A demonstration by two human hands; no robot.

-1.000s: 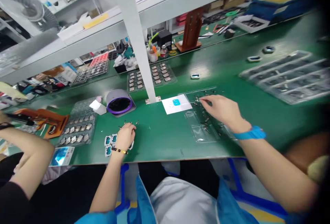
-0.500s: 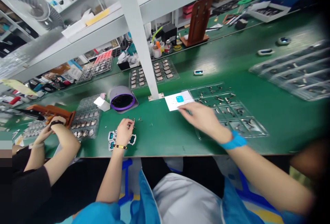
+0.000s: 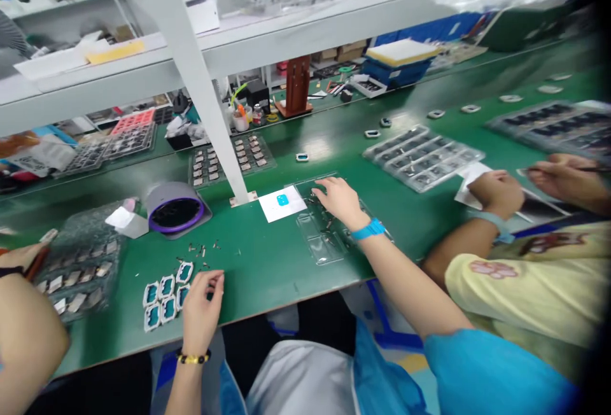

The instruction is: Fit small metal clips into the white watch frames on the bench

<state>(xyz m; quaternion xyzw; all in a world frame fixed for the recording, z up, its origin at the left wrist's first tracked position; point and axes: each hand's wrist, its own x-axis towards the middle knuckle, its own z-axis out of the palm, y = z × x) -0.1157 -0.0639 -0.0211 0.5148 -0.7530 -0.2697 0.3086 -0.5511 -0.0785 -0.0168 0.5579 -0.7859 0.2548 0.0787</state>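
My left hand (image 3: 203, 303) is closed, thumb and fingertips pressed together, beside several white frames with teal centres (image 3: 167, 286); whatever it pinches is too small to name. Small dark parts (image 3: 203, 251) lie scattered just above it. My right hand (image 3: 340, 198), wearing a blue wristband, is over a clear compartment tray (image 3: 319, 248) of small metal parts. Its thumb and fingers are apart at the tray's upper left, and nothing shows between them. Left of the tray lies a white sheet (image 3: 271, 211) with a blue rounded piece (image 3: 283, 200) on it.
A grey holder with a purple ring (image 3: 175, 211) stands at the left. Behind, a white post (image 3: 205, 84) meets the table near a tray of metal pieces (image 3: 251, 153). Another person's hands (image 3: 496, 192) work at the right; a person's arm (image 3: 28, 313) is at the left.
The view has swung right, bringing in the person at the right. My right hand has moved from the white sheet to the tray. My left hand is now nearer the table's front edge.
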